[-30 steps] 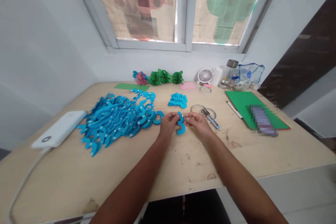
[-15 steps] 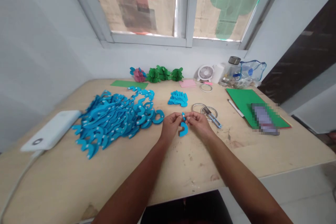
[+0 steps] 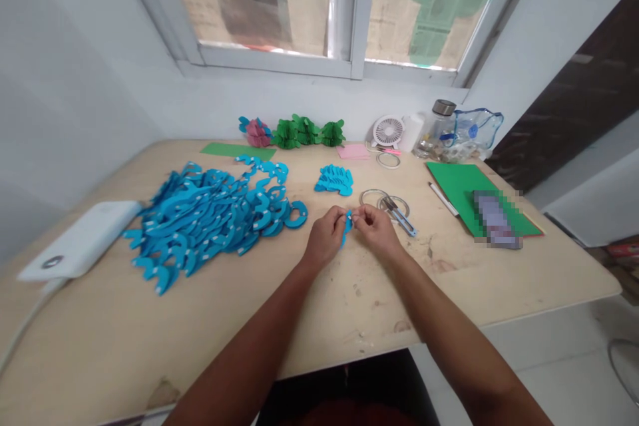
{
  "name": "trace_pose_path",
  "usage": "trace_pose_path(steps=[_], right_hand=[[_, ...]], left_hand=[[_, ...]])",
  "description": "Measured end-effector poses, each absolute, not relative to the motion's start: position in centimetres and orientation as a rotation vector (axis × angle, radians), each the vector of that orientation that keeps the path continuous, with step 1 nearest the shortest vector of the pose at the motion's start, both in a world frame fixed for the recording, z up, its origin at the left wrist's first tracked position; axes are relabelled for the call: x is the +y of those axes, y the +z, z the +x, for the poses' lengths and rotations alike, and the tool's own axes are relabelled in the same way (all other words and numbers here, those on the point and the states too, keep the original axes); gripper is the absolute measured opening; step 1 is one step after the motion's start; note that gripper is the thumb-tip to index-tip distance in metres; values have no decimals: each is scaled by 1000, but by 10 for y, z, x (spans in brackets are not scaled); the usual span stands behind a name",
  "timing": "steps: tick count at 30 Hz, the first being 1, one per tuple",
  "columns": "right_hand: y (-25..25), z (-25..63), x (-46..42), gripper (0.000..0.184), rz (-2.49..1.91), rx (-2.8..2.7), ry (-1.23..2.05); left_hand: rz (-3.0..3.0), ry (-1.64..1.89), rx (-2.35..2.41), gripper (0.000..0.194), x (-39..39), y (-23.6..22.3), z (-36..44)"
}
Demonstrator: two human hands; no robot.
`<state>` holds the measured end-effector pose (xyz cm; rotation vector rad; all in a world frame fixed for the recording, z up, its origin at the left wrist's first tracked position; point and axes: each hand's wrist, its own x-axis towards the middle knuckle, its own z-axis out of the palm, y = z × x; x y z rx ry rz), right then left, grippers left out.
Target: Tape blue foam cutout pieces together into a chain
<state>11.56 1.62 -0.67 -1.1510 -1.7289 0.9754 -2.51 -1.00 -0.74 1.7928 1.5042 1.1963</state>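
My left hand (image 3: 325, 234) pinches a blue curved paper piece (image 3: 348, 221) between thumb and fingers, just above the table; part of the piece is hidden behind that hand. Close against the piece's upper end, the fingers of my right hand (image 3: 375, 229) are pressed together; what they grip is too small to tell. A small fanned stack of blue paper pieces (image 3: 333, 180) lies just beyond my hands. To the left spreads a large heap of blue curved paper pieces (image 3: 200, 216) with small white patches on them.
Beside my right hand lie metal rings (image 3: 374, 198) and a utility knife (image 3: 405, 221). Farther right are a marker (image 3: 443, 199), green sheets (image 3: 456, 183) and a phone (image 3: 494, 213). A white power bank (image 3: 82, 239) is at left. Paper flowers (image 3: 299, 131), a fan (image 3: 388, 130) and a bottle (image 3: 436, 130) line the wall.
The blue piece, which hung curved below my fingers, has turned and now sits mostly behind my left hand. My hands remain close together. The whole view has shifted slightly.
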Motion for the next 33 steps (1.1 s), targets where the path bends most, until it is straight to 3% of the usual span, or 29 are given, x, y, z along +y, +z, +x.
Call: trace_pose_path(steps=[13, 33], right_hand=[[0, 118, 9, 11, -1352, -2002, 533], [-2, 116, 8, 12, -1436, -2004, 455]], left_hand=[[2025, 943, 1663, 24, -12, -10, -22], [2055, 932, 1630, 23, -13, -9, -21]])
